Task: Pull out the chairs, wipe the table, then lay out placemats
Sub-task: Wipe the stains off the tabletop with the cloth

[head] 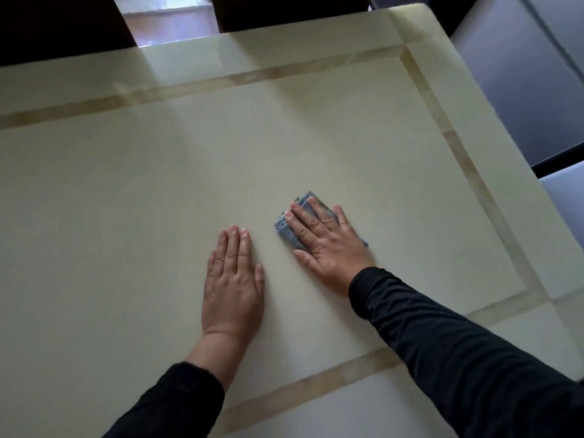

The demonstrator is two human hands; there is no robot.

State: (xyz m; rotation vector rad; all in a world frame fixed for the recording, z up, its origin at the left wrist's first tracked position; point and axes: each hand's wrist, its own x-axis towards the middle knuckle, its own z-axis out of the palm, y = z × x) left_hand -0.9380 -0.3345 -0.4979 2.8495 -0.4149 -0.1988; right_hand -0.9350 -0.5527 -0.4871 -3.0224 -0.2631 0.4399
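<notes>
A cream table (126, 184) with a tan inlaid border fills the view. My right hand (325, 245) lies flat, palm down, on a folded blue cloth (286, 230), pressing it onto the tabletop right of centre. Only the cloth's left edge and a small corner by my wrist show from under the hand. My left hand (234, 279) rests flat on the bare table beside it, fingers together, holding nothing. Both arms wear black sleeves. No placemats are in view.
A dark chair back (284, 11) stands at the table's far edge, with another dark shape (57, 23) at far left. Grey-blue chair seats (518, 99) sit off the right edge. Wooden floor (170, 26) shows beyond.
</notes>
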